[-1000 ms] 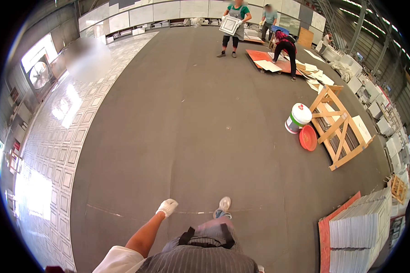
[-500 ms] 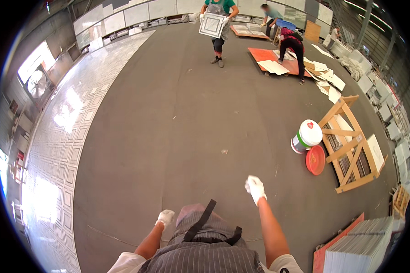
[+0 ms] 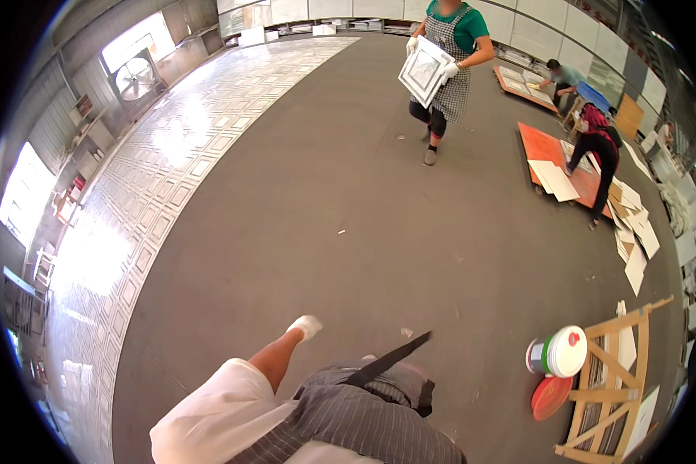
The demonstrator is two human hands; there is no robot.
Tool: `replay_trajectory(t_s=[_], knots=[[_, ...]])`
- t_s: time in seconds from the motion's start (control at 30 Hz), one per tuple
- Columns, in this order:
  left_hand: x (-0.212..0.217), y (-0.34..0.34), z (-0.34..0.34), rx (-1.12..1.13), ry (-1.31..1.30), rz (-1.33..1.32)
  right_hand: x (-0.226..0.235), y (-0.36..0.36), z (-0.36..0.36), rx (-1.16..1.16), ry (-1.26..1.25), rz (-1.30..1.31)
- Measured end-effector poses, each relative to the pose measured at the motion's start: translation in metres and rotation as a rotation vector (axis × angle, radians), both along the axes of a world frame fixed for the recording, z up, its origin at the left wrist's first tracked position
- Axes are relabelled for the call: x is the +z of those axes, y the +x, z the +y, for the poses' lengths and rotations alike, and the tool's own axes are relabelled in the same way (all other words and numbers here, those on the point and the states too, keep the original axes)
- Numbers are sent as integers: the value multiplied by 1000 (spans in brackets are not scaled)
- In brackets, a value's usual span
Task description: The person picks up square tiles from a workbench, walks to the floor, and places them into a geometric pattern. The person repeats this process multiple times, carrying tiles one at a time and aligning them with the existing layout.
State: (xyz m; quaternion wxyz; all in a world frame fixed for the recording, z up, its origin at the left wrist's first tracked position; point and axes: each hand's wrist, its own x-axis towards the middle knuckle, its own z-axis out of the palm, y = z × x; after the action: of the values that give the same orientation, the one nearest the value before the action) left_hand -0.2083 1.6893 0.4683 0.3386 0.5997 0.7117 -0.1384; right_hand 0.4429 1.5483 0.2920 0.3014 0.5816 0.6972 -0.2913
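Half a second on, the right hand has dropped out of sight and only the left hand point(image 3: 308, 325) shows, swung forward in a white glove at the end of a bare forearm and short white sleeve point(image 3: 209, 410). It hangs over the grey floor point(image 3: 325, 193) with nothing in its grasp; the gloved fingers look loosely curled, though how far they are open cannot be told at this size. A striped grey apron point(image 3: 363, 425) with a dark strap point(image 3: 387, 359) fills the lower edge just beside the arm.

Ahead, and nearer than before, a co-worker in a green top and checked apron point(image 3: 448, 46) walks this way carrying a square white panel point(image 3: 425, 71) in gloved hands, well apart from the person's own hand. Off to the right, a second worker in dark clothes point(image 3: 599, 151) bends over an orange board point(image 3: 549, 155) with pale sheets on it, and a third point(image 3: 564, 76) crouches further back beside another board.

At lower right a white bucket with a green band point(image 3: 558, 352) stands beside a red lid point(image 3: 551, 396) and a wooden frame point(image 3: 615, 387). Rows of white patterned tiles point(image 3: 155, 178) cover the floor along the left, bright under light from the windows point(image 3: 23, 189). A large wall fan point(image 3: 135, 77) sits at the far left corner.
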Motion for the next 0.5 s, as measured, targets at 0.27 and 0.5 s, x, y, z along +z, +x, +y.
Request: replay_trajectory(t_s=[0.27,0.5], knots=[[65,96,327,624,230,-464,93,-29,338,-153,-31,84],[38,130,461,441,-26,-289,69,9,633,302,340,-50]])
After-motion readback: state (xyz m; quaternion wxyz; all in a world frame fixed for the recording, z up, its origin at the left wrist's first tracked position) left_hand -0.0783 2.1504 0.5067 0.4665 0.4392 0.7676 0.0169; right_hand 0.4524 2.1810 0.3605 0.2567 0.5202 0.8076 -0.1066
